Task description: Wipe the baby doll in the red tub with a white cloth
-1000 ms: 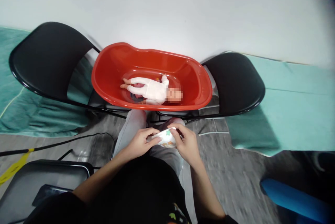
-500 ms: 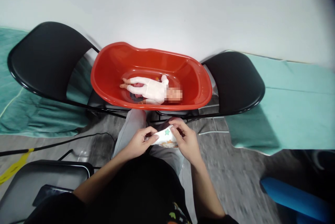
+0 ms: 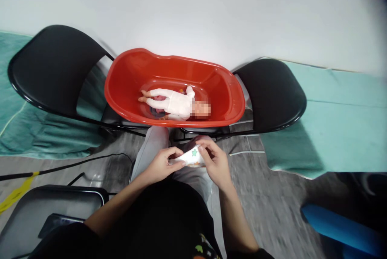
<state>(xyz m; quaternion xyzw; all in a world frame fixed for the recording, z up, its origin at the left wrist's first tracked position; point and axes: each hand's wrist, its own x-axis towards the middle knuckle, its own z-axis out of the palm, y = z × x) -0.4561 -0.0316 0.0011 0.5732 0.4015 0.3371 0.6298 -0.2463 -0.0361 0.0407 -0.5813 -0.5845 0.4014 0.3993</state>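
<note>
Since the earlier frame, the upper edge of the printed white piece [image 3: 190, 158] has been bent into a dip, and its orange print has been mostly hidden. At left, the black chair [image 3: 45, 69] is set against the red tub [image 3: 128, 75], which appears to be propped on chair seats, presumably for height. In the tub a doll [image 3: 178, 103] is laid on its back. Above the lap, the piece's left end is pinched by the left hand [image 3: 161, 165], its other end by the right hand [image 3: 217, 166], seemingly to keep it stretched. Farther right, the tub is flanked by another chair [image 3: 275, 93].
</note>
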